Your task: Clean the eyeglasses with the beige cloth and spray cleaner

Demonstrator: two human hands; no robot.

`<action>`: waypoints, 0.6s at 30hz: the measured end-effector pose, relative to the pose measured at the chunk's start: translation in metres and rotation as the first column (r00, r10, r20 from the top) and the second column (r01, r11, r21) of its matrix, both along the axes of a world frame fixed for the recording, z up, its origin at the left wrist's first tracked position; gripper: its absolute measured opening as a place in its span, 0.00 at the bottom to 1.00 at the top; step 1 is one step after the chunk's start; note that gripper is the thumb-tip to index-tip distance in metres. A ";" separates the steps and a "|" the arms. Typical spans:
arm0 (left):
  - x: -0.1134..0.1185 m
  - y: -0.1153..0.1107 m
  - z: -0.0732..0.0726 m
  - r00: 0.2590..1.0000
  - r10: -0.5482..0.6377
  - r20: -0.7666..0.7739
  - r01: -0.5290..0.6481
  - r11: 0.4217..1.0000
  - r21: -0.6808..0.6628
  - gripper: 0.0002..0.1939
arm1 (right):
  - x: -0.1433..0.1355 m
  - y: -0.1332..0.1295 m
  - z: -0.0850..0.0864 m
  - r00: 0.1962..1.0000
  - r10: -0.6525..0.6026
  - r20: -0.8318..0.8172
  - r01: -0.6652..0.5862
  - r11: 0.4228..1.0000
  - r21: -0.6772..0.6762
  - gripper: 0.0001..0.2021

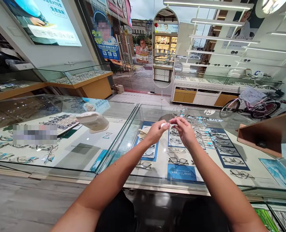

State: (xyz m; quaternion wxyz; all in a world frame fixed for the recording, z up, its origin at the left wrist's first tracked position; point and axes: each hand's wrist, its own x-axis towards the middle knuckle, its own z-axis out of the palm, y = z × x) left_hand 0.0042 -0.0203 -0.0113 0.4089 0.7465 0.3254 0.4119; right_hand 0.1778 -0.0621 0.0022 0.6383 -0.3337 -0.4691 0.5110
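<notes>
My left hand is closed in a pinch above the glass counter. A bit of white shows at its fingertips, too small to name. Close beside it, my right hand also has thumb and fingers pinched together, almost meeting the left fingertips; what lies between them cannot be made out. Just beyond my hands, a pair of glasses sits on the counter top. A beige cloth-like piece is left of my left hand. Under the glass, black-framed glasses and several other pairs are laid out.
A white scanner-like device stands on the left counter section. At the right is a brown wooden stand. An oval mirror, a pink bicycle and more display cases are across the shop.
</notes>
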 end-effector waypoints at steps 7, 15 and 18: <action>0.000 -0.001 0.003 0.998 -0.055 -0.012 0.055 0.998 -0.016 0.26 | -0.001 -0.001 0.001 1.000 -0.013 0.025 0.013 1.000 -0.005 0.14; -0.021 0.024 0.004 0.979 0.150 0.136 -0.146 0.988 -0.042 0.29 | 0.000 -0.002 0.004 1.000 -0.021 0.013 0.021 1.000 -0.014 0.14; -0.037 0.052 -0.005 0.917 0.364 0.163 -0.361 0.931 -0.052 0.18 | 0.000 -0.002 0.004 1.000 -0.006 -0.006 0.005 1.000 -0.024 0.14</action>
